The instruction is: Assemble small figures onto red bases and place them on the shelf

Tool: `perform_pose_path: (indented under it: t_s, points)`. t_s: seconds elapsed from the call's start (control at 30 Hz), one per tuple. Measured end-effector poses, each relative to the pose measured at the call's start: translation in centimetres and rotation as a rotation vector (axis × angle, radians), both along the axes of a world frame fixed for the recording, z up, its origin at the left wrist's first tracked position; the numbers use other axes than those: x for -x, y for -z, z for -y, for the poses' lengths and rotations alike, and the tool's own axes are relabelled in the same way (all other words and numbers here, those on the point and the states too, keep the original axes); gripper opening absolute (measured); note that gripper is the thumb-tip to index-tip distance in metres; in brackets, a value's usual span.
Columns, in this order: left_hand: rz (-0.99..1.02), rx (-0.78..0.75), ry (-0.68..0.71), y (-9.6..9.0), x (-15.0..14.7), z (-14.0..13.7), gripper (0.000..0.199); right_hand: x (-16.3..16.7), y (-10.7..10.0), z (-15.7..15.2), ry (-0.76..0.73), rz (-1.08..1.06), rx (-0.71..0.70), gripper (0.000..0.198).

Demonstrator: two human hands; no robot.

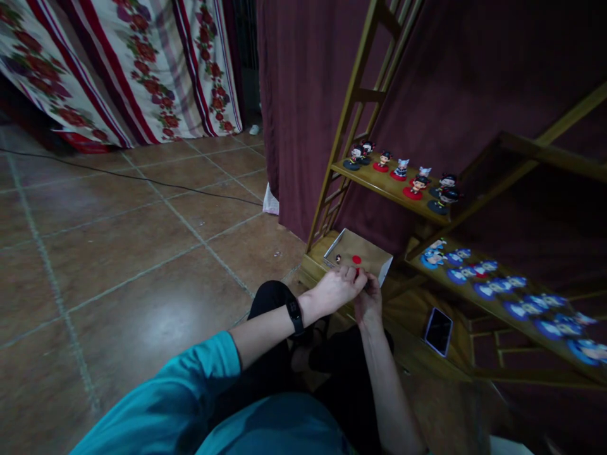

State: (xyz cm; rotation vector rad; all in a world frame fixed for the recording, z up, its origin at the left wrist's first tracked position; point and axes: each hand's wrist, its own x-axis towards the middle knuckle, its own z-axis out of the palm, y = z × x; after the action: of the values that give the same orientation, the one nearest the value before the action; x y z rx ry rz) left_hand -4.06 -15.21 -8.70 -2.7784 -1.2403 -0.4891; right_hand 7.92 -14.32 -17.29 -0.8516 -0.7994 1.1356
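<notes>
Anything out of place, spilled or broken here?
No clear spill or damage. Mildly odd: a loose cable runs across the floor, possibly a trip risk; a phone lies on the low shelf, unlike the figurines above. Shiny bits on the floor may be litter, too small to identify.

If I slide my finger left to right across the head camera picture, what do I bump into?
Flowered curtain, black wristband, left hand, right hand, phone, then the last blue-based figure at the right edge.
</notes>
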Motion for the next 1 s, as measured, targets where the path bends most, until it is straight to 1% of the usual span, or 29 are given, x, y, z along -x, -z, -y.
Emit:
perform_pose_path:
  t_s: [0.17, 0.27, 0.37, 0.43, 0.5, 0.57, 0.67, 0.73, 0.8, 0.87, 0.93, 1.0]
  points:
    - [-0.009, -0.002, 0.026, -0.1, 0.1, 0.3, 0.032, -0.3, 0.2, 0.2, 0.028, 0.049, -0.036, 0.038]
    - [0.01, 0.006, 0.033, -0.1, 0.1, 0.3, 0.032, -0.2, 0.1, 0.3, 0.04, 0.032, -0.037, 0.037]
    - [0.049, 0.048, 0.024, 0.1, 0.2, 0.3, 0.032, -0.2, 0.0, 0.4, 0.047, 0.01, -0.036, 0.037]
    - [0.119, 0.115, -0.004, 0.6, 0.4, 0.0, 0.031, -0.2, 0.1, 0.4, 0.077, 0.042, -0.017, 0.034]
    - [0.261, 0.213, -0.052, 1.3, 0.5, -0.4, 0.028, -0.3, 0.0, 0.5, 0.103, 0.101, 0.017, 0.031]
    - [0.488, 0.347, -0.09, 2.3, 0.6, -1.1, 0.022, -0.3, -0.3, 0.7, 0.088, 0.14, 0.051, 0.03]
    - [0.918, 0.65, -0.063, 4.0, 0.3, -2.2, 0.015, -0.1, -0.9, 1.1, 0.008, 0.141, 0.092, 0.031]
    - [1.141, 0.886, -0.04, 4.9, 0.2, -2.7, 0.013, 0.1, -1.4, 1.3, -0.025, 0.151, 0.114, 0.032]
    - [1.266, 1.079, -0.065, 5.4, 0.2, -2.9, 0.015, 0.3, -1.7, 1.3, -0.034, 0.179, 0.132, 0.033]
    - [1.334, 1.202, -0.125, 5.6, 0.4, -2.9, 0.019, 0.4, -1.9, 1.2, -0.043, 0.212, 0.147, 0.031]
    - [1.373, 1.27, -0.182, 5.5, 0.7, -2.9, 0.023, 0.4, -2.1, 1.1, -0.058, 0.238, 0.159, 0.029]
    - [1.39, 1.305, -0.218, 5.4, 0.9, -2.8, 0.024, 0.4, -2.3, 1.1, -0.067, 0.253, 0.168, 0.027]
